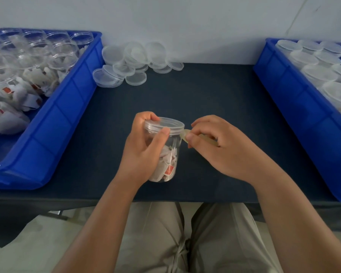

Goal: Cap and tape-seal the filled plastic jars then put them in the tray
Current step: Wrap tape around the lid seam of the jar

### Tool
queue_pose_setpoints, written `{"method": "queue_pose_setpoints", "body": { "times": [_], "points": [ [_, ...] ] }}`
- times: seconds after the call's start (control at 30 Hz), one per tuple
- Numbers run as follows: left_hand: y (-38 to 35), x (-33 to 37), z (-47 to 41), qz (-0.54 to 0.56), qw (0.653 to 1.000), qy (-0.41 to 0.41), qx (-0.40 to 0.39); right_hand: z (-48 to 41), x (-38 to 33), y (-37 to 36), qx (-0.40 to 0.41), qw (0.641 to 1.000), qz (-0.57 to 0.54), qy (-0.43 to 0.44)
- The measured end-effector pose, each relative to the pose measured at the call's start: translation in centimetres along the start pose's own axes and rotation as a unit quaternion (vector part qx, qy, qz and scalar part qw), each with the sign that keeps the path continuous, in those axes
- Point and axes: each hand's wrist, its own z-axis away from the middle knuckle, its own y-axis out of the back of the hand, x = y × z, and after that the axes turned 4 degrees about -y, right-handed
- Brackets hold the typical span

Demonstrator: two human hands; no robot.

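A clear plastic jar [168, 154], capped with a clear lid [166, 125] and filled with white sachets, stands on the dark table [215, 99] near its front edge. My left hand [144, 146] grips the jar from the left, thumb on the lid's rim and fingers curled over its far side. My right hand [219, 142] is just right of the lid and pinches a strip of yellowish clear tape [185, 134] whose end meets the lid's edge. The tape roll is hidden in that hand.
A blue tray [53, 119] at the left holds several open jars with sachets. Loose clear lids [130, 64] lie piled at the table's back. A second blue tray [295, 107] at the right holds several capped jars. My lap is below the table edge.
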Motion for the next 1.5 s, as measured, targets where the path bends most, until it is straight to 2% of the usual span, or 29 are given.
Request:
{"method": "queue_pose_setpoints", "body": {
  "times": [0.23, 0.5, 0.77, 1.1, 1.33, 1.5],
  "points": [
    [0.2, 0.6, 0.1, -0.047, 0.998, -0.033, -0.004, -0.2, -0.3, 0.0, -0.028, 1.0, 0.015, -0.003],
    [0.3, 0.8, 0.1, -0.062, 0.995, -0.073, 0.002, -0.1, -0.5, -0.3, -0.018, 1.0, 0.012, -0.001],
    [0.2, 1.0, 0.1, -0.065, 0.995, -0.069, -0.001, 0.3, -0.7, -0.3, -0.008, 1.0, 0.006, 0.001],
    [0.6, 0.9, 0.3, -0.027, 0.999, -0.01, -0.023, 0.4, -0.9, -0.1, 0.002, 0.999, 0.051, 0.0],
    [2.0, 0.6, -0.1, 0.07, 0.994, 0.07, -0.051, 1.3, -0.7, 1.8, -0.106, 0.992, 0.059, -0.018],
    [2.7, 0.5, -0.5, 0.09, 0.989, 0.076, -0.089, 2.1, -0.1, 1.0, -0.158, 0.986, 0.006, -0.055]
  ]
}}
